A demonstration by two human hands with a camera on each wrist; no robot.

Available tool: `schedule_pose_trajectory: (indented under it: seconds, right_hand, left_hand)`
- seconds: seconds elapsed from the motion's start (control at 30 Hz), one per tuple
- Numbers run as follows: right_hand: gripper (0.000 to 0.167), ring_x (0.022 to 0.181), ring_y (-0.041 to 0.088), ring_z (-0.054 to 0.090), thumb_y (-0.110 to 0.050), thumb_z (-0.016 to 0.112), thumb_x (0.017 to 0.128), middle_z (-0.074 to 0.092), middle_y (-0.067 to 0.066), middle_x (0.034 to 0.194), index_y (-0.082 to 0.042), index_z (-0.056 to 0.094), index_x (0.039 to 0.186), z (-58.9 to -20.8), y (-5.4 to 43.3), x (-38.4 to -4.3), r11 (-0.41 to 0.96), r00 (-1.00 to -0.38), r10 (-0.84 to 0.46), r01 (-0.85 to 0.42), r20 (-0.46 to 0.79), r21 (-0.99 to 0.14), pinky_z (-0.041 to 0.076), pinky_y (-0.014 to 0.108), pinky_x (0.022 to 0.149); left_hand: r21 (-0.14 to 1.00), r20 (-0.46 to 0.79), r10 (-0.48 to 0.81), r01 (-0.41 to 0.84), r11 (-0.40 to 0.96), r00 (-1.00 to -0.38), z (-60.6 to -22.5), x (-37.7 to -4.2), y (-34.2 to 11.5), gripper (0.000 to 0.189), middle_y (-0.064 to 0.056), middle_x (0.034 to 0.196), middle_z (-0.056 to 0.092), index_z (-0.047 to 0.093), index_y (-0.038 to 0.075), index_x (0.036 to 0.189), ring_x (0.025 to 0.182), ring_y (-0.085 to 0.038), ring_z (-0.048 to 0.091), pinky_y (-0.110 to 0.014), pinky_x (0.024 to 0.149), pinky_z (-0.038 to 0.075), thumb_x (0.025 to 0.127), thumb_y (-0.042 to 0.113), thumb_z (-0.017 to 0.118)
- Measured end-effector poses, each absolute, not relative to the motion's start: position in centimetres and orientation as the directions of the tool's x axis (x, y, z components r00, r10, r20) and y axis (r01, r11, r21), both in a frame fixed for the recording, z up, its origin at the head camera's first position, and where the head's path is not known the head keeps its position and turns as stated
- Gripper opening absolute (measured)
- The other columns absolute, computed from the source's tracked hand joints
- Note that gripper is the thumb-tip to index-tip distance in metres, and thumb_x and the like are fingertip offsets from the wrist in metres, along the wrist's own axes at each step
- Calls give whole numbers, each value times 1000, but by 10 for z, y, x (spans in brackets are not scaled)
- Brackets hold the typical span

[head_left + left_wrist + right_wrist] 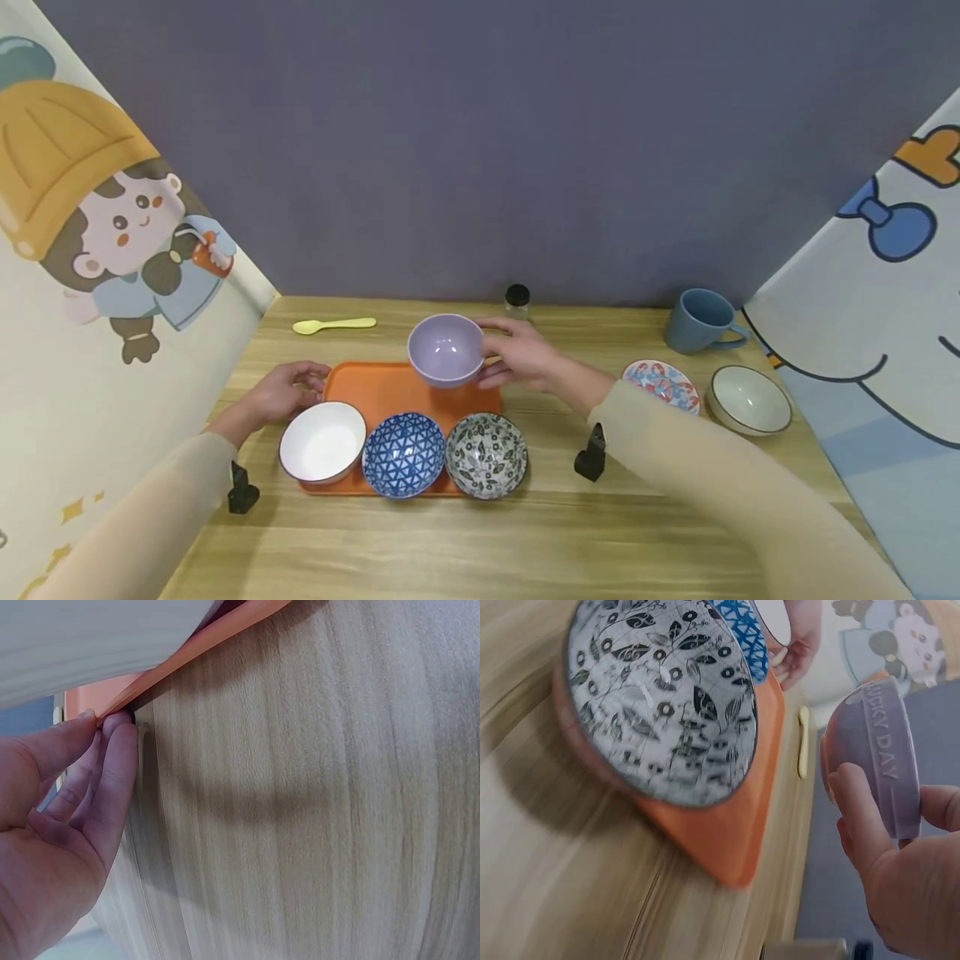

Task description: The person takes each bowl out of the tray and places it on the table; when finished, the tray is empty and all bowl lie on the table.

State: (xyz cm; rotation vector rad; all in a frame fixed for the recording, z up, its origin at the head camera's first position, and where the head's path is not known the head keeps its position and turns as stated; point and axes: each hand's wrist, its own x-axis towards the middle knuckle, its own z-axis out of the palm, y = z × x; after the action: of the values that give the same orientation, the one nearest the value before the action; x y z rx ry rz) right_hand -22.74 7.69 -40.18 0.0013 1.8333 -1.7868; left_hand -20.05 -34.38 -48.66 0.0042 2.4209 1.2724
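Note:
My right hand (521, 354) grips a lilac bowl (446, 348) by its right side, holding it over the back edge of an orange tray (375, 385). In the right wrist view, raised lettering shows on the bowl's outer wall (881, 742), with the fingers under it and the thumb at the rim. With thumb and fingers, my left hand (67, 787) pinches the tray's left rim. Along the tray's front stand a white bowl (322, 442), a blue-patterned bowl (403, 456) and a black-and-white leaf-patterned bowl (487, 456).
A yellow spoon (334, 325) lies behind the tray at the left. Near the back wall stands a black-lidded jar (517, 300). At the right are a blue mug (699, 322), a patterned plate (663, 385) and a pale bowl (750, 400). Walls close three sides.

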Motion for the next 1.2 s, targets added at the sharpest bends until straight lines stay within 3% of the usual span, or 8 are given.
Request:
schedule_pose_trajectory:
  seconds: [0.27,0.6,0.8,1.03,1.2]
  right_hand:
    - [70,83,32,75,1,53,92,56,33,130,-16,39,158,-401,137,-219,16,-878,-288,394,-382,-919,61,46,82]
    - [70,92,34,75,-1,50,96,39,36,149,-16,31,162,-410,188,-201,-17,-902,-205,391,-379,-920,60,43,86]
    - [70,97,38,74,-2,50,99,41,38,145,-15,25,163,-415,201,-191,-44,-918,-163,372,-361,-927,62,40,81]
    - [69,84,29,76,-3,50,100,52,36,132,-14,26,163,-430,207,-184,-66,-934,-72,355,-351,-932,62,40,80]
    - [69,83,31,76,-2,52,99,55,37,129,-13,28,162,-446,210,-179,-80,-939,-14,345,-345,-935,62,41,78]
  left_hand:
    - [781,-346,178,-177,599,-921,-486,-201,-340,51,-25,115,60,47,-9,144,83,-20,63,-32,62,56,95,-6,61]
    - [782,-321,202,-139,608,-925,-483,-202,-341,49,-26,114,61,47,-11,142,87,-22,63,-32,65,56,95,-6,61]
    - [788,-325,197,-150,597,-925,-485,-204,-342,50,-26,115,60,47,-10,143,89,-22,63,-32,67,57,95,-6,60]
    - [796,-336,191,-170,581,-922,-487,-203,-339,50,-26,118,59,46,-8,145,88,-21,63,-33,66,57,96,-6,60]
    - [796,-343,194,-175,579,-919,-490,-204,-339,51,-26,118,59,45,-9,145,87,-20,63,-33,65,57,96,-6,59]
